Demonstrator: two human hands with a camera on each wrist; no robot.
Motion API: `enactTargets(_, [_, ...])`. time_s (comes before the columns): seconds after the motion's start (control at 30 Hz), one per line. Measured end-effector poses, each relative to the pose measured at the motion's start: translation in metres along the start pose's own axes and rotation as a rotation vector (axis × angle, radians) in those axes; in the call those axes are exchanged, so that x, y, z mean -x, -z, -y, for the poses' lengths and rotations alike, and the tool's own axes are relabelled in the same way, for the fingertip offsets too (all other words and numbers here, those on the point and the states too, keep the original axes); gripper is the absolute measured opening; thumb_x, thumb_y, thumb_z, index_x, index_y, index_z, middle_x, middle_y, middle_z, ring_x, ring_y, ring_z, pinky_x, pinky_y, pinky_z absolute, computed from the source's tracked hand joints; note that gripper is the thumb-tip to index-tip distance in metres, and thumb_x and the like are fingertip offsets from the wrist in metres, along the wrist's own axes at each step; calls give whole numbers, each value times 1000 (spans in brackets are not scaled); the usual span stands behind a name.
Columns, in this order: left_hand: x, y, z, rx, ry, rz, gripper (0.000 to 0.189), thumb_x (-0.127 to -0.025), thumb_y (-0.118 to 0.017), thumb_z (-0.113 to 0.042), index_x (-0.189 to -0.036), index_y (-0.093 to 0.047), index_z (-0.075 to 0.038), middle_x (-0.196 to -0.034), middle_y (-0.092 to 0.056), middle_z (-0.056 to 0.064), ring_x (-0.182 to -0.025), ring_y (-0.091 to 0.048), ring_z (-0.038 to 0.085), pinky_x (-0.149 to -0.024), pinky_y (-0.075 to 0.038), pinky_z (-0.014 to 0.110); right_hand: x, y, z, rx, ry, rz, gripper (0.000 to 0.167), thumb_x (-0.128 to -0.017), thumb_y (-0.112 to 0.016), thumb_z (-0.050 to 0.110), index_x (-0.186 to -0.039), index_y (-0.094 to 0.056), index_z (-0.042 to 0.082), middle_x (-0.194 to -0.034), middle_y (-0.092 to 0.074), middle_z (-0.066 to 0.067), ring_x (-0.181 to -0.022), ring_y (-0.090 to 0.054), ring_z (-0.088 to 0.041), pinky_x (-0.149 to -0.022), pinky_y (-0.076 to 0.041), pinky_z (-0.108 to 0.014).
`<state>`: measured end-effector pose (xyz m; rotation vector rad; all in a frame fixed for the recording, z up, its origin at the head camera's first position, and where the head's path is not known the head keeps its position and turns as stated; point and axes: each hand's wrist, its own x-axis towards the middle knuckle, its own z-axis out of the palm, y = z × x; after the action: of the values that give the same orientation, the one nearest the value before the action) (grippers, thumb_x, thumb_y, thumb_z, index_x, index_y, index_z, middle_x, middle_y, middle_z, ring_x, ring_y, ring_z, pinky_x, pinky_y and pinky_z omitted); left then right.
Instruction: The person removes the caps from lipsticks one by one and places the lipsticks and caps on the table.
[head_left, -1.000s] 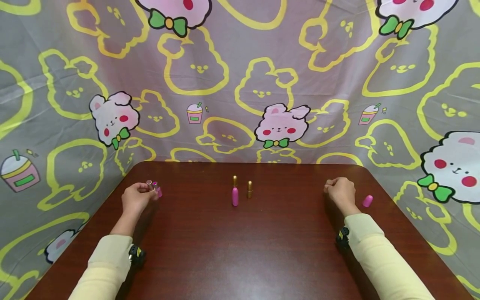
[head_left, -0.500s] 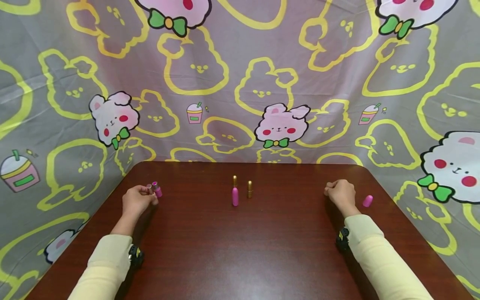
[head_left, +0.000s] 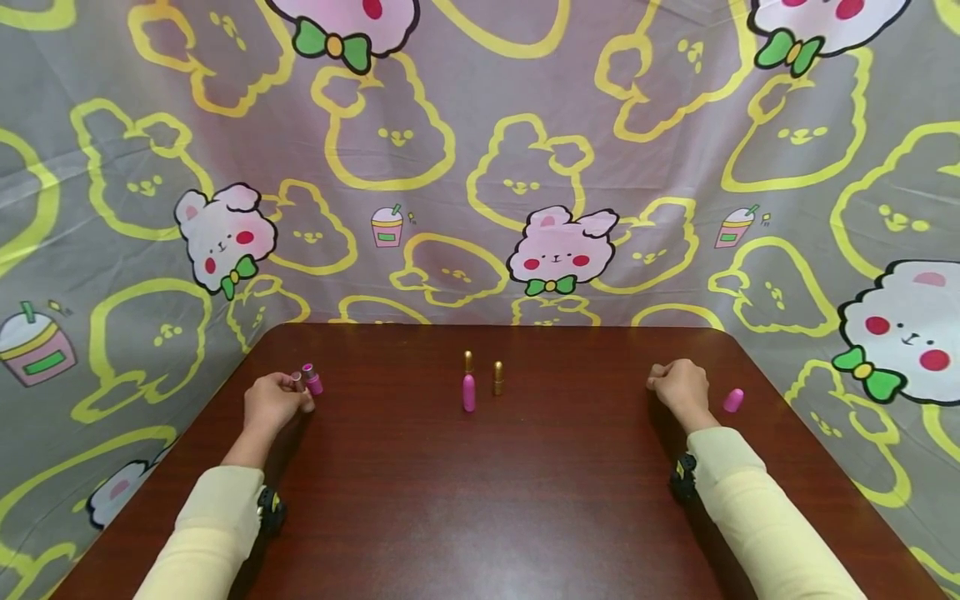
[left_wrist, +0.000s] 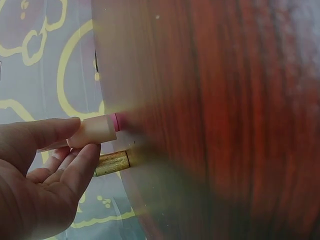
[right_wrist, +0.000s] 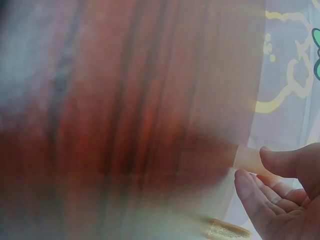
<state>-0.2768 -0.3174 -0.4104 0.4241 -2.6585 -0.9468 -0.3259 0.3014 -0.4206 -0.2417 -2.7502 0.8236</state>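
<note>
My left hand (head_left: 272, 407) pinches a beige lipstick tube (left_wrist: 95, 131) between thumb and fingers at the table's left side. Just past it stands an open pink lipstick tube (head_left: 314, 383), partly hidden in the left wrist view. A gold tube (left_wrist: 112, 163) shows beyond my fingers there; the hand hides it in the head view. On the right, my right hand (head_left: 681, 387) pinches a beige cylindrical piece (right_wrist: 247, 159) by its end, hidden in the head view. A gold piece (right_wrist: 228, 230) lies near those fingers. Right of that hand is a pink lipstick cap (head_left: 734, 401).
At the middle of the brown table (head_left: 480, 492) stand a pink lipstick (head_left: 468, 393), a gold lipstick (head_left: 498, 379) and another gold one (head_left: 468, 362) behind the pink. A patterned cloth (head_left: 450, 200) hangs round the table's back and sides.
My left hand has come down slightly with the beige tube, which now sits lower beside the pink tube. My right hand has dipped slightly and keeps its pinch.
</note>
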Motion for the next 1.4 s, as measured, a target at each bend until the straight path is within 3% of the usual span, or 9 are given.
enactTargets(0.23, [1,4,2,-29,-54,15,25,-71,-74,-10,-85,-63,8,-73,-65,15,-80,-56,38,-67,-45,44,1,3,4,4,30,2,40,-81,-70,14,-45,-52,13,-51,-42,1,-62,-44,-27,-57,-42,-39])
enactTargets(0.37, [1,5,3,-31,-67,20,21,-70,-74,-9,-82,-64,5,-71,-65,12,-79,-56,37,-66,-45,43,2,6,9,-15,54,-9,35,-86,-63,13,-52,-60,7,-50,-52,1,-58,-46,-24,-52,-38,-35])
enactTargets(0.5, [0,5,3,-22,-66,26,16,-69,-74,-8,-76,-63,1,-68,-60,8,-77,-53,35,-63,-41,38,2,8,14,-31,56,-16,24,-89,-61,12,-87,-68,-10,-60,-65,-12,-65,-58,-33,-61,-49,-46])
enactTargets(0.63, [0,4,5,-19,-67,35,18,-67,-76,-8,-70,-58,-4,-66,-56,5,-76,-50,34,-61,-38,37,0,9,23,-41,38,-34,53,-88,-67,15,-124,-50,-20,-72,-68,-21,-90,-61,-47,-87,-46,-58])
enactTargets(0.73, [0,3,6,-20,-71,36,20,-67,-78,-9,-69,-59,-5,-65,-57,3,-75,-51,33,-62,-39,36,1,9,33,-64,6,-53,60,-89,-67,17,-132,-43,-17,-78,-68,-24,-86,-64,-45,-86,-47,-59])
enactTargets(0.83, [0,2,7,-18,-72,34,20,-67,-79,-9,-68,-59,-5,-65,-58,3,-75,-51,32,-62,-40,36,2,6,43,-72,22,-93,59,-89,-69,17,-132,-44,-15,-98,-65,-30,-88,-63,-46,-84,-47,-60])
enactTargets(0.93, [0,1,8,-11,-65,34,20,-67,-80,-10,-69,-61,-4,-67,-61,5,-76,-52,32,-64,-42,38,3,0,54,-74,75,-122,57,-88,-70,16,-129,-47,-16,-119,-56,-35,-102,-56,-51,-86,-46,-59])
enactTargets(1.1, [0,0,8,-8,-65,22,19,-68,-80,-11,-71,-64,-2,-70,-64,7,-78,-54,35,-70,-44,44,6,-11,75,-106,128,-74,56,-88,-71,17,-131,-49,-11,-121,-58,-29,-111,-53,-47,-91,-40,-61])
enactTargets(1.4, [0,0,9,2,-95,4,18,-68,-79,-8,-75,-65,1,-84,-67,18,-87,-57,43,-76,-44,51,15,-43,114,-289,266,117,52,-88,-73,15,-131,-52,-6,-125,-59,-25,-113,-58,-38,-93,-48,-49])
